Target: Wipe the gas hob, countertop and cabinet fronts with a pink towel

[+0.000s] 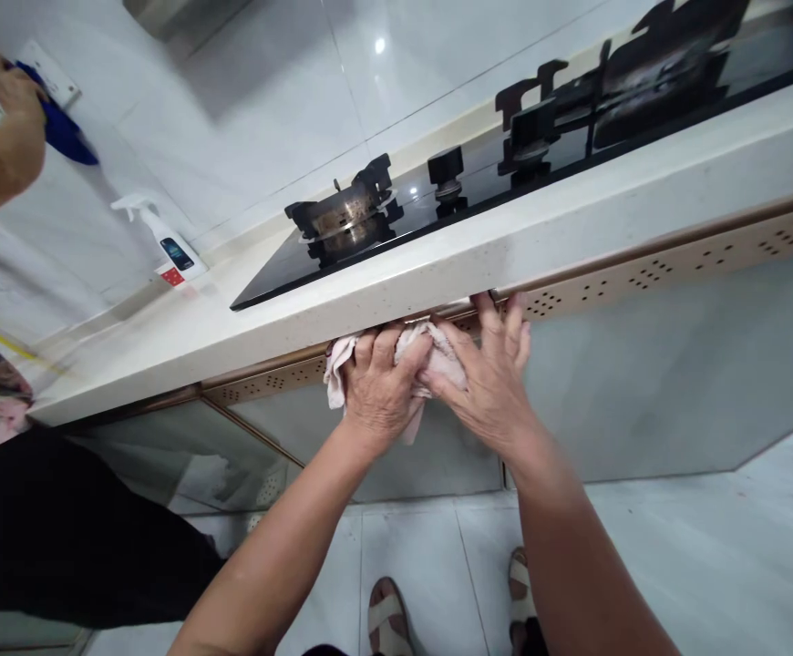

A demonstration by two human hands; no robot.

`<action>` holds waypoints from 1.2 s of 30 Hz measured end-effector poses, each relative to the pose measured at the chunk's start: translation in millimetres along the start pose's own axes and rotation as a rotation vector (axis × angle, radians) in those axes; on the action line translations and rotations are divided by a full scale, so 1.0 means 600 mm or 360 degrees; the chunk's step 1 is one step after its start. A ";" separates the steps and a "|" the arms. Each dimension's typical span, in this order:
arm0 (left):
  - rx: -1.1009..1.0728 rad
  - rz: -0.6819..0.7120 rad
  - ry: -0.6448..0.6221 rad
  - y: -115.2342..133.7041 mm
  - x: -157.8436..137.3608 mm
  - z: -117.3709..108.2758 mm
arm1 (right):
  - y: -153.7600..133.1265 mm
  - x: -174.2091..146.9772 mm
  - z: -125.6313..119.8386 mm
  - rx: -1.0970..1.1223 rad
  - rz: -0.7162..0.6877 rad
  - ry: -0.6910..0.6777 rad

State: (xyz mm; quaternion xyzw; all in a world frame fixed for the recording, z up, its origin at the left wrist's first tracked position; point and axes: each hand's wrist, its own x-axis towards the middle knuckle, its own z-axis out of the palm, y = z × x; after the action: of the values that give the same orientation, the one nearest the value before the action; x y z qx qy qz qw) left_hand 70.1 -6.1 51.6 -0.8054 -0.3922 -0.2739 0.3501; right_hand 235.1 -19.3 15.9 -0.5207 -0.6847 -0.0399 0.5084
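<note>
Head view: the left hand (379,387) is bunching a pale cloth (441,353) under curled fingers; the right hand (484,374) is pressing it with thumb and forefinger, other fingers spreading toward the countertop (465,266). The cloth is resting against the perforated strip (598,290). Wiping seems underway; what's finished or remaining, I'm unable to tell. Beyond, a co-worker's hand (22,89) is holding a blue cloth (63,129).
</note>
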 end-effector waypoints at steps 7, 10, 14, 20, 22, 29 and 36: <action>-0.0261 -0.0254 0.0204 0.034 0.007 -0.016 | -0.027 0.010 -0.063 0.0379 0.0183 0.0166; -0.0620 -0.0553 0.0368 0.045 -0.004 -0.025 | -0.035 0.010 -0.080 0.0607 0.0145 -0.0173; -0.1111 -0.1033 0.0326 0.054 -0.015 -0.042 | -0.040 0.009 -0.075 0.0781 0.0169 -0.0507; -0.1161 -0.0975 0.0303 0.071 -0.022 -0.072 | -0.045 0.010 -0.049 0.1081 0.0270 -0.0239; -0.1301 -0.1002 0.0218 0.081 -0.039 -0.070 | -0.043 0.011 -0.044 0.1000 0.0325 -0.0055; -0.2349 -0.1690 -0.0086 0.105 -0.134 -0.020 | -0.044 0.004 -0.047 0.0809 0.0089 -0.0172; -0.2634 -0.1917 -0.0077 0.093 -0.157 -0.005 | -0.047 -0.003 -0.021 0.0654 -0.0046 0.0007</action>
State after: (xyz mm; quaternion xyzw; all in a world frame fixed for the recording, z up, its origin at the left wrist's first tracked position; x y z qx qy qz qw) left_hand 64.5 -74.7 -33.4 -0.4690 -0.4267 -0.5728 -0.5195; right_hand 222.0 -40.6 33.7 -0.3960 -0.6847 0.0921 0.6049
